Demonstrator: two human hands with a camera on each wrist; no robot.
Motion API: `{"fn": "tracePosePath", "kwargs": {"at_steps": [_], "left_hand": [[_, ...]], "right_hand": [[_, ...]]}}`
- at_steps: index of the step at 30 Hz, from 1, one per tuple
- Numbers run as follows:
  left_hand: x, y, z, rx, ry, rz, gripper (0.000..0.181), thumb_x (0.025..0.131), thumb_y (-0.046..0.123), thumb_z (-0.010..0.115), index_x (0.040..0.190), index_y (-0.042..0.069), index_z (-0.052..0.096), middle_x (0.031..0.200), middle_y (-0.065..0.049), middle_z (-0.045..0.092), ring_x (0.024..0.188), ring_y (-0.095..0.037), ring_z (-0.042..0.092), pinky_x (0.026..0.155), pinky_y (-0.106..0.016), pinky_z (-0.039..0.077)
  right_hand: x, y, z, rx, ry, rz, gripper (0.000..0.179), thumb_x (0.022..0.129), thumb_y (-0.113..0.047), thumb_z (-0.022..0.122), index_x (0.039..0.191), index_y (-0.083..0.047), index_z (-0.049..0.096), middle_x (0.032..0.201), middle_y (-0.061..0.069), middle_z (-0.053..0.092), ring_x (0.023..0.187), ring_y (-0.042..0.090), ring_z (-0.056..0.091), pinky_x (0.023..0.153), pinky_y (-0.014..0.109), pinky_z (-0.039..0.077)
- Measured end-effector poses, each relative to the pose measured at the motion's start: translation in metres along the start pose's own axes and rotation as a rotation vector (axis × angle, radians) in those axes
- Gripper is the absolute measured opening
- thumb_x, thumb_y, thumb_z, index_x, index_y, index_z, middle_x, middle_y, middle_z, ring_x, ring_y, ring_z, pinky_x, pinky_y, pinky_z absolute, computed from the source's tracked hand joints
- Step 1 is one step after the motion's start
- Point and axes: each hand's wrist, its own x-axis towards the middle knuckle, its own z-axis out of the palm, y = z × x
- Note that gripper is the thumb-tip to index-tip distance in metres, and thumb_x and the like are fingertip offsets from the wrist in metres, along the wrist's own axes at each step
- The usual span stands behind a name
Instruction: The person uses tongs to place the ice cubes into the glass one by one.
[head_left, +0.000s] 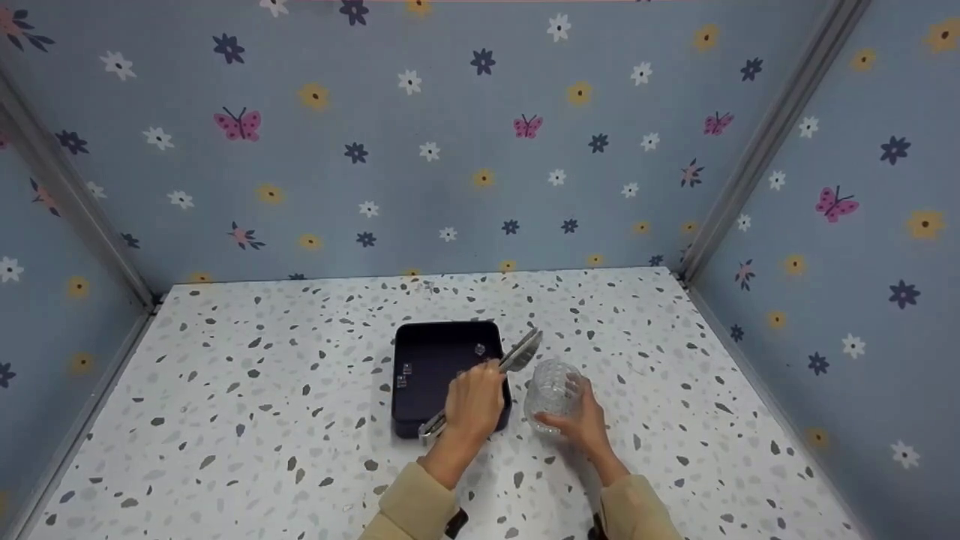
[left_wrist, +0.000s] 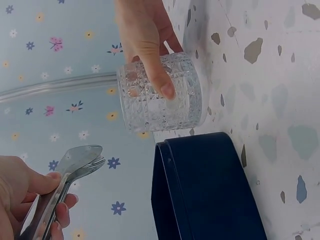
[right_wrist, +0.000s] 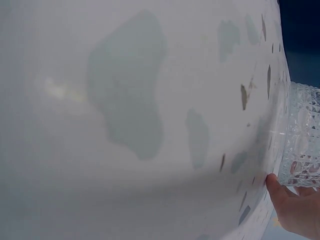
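Observation:
My left hand [head_left: 474, 401] grips metal serving tongs [head_left: 521, 350] above the right side of a dark blue rectangular box [head_left: 411, 412]. The tongs end in a spoon shape and a forked shape, as the left wrist view shows. Small clear cubes [head_left: 405, 369] lie inside the box. To the right of it stands a clear cut-glass tumbler [head_left: 551, 386], with my right hand [head_left: 589, 424] around its right side, thumb [left_wrist: 162, 82] pressed along the patterned wall. In the right wrist view, fingers [right_wrist: 278, 192] hold the tumbler low, near the tabletop.
A white speckled tabletop [head_left: 247, 427] lies under everything. Blue walls [head_left: 450, 120] with flowers and butterflies enclose it at the back and both sides, with grey metal strips [head_left: 772, 127] at the corners.

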Motion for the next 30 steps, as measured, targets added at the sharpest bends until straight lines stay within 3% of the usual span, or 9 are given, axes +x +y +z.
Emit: {"fn": "tracePosePath", "kwargs": {"at_steps": [14,23,30], "left_hand": [[-0.001,0.020,0.009,0.077,-0.009,0.091,0.010,0.074,0.014,0.066,0.072,0.006,0.061,0.061,-0.006,0.059,0.052,-0.022,0.059,0.044,-0.034,0.044],[-0.001,0.026,0.014,0.129,-0.088,0.108,0.009,0.075,0.013,0.066,0.077,0.005,0.062,0.067,-0.007,0.062,0.056,-0.022,0.060,0.047,-0.033,0.046],[0.000,0.028,0.017,0.156,-0.052,0.122,0.010,0.074,0.014,0.066,0.075,0.007,0.060,0.066,-0.005,0.061,0.054,-0.020,0.059,0.045,-0.032,0.044]], "right_hand": [[0.001,-0.002,0.000,0.002,-0.012,0.036,0.094,0.055,-0.033,0.083,0.131,-0.009,0.033,0.130,0.018,0.042,0.118,0.035,0.039,0.095,0.044,0.031],[0.002,-0.001,-0.001,0.034,-0.023,0.043,0.093,0.056,-0.032,0.082,0.131,-0.008,0.032,0.131,0.019,0.040,0.120,0.034,0.037,0.096,0.044,0.029],[0.002,-0.001,-0.001,0.035,-0.029,0.042,0.096,0.055,-0.032,0.083,0.131,-0.008,0.031,0.131,0.020,0.040,0.121,0.035,0.035,0.098,0.044,0.027]]}}
